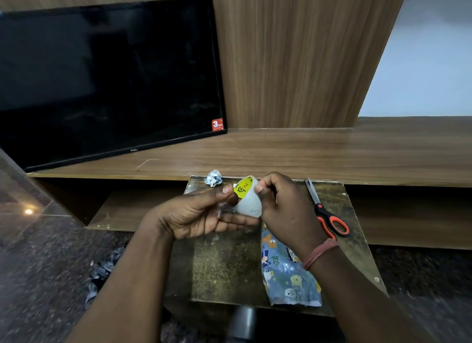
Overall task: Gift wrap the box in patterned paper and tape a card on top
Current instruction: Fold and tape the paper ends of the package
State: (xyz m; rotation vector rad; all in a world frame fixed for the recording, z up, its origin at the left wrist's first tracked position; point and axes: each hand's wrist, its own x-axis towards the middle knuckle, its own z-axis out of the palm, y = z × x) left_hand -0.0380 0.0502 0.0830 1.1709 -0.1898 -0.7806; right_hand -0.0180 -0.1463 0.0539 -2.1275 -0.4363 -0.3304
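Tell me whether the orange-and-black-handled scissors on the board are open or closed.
Closed. The orange-and-black-handled scissors lie flat on the worn board, right of the right hand, both blades together in one narrow point; neither hand touches them.

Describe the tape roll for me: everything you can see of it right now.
The tape roll is a wide clear-whitish roll with a yellow label inside its core. It is held up above the small table, tilted. The left hand cradles it from below with the thumb at its edge; the right hand pinches its right side. A crinkled loose bit of tape hangs near the left fingers.
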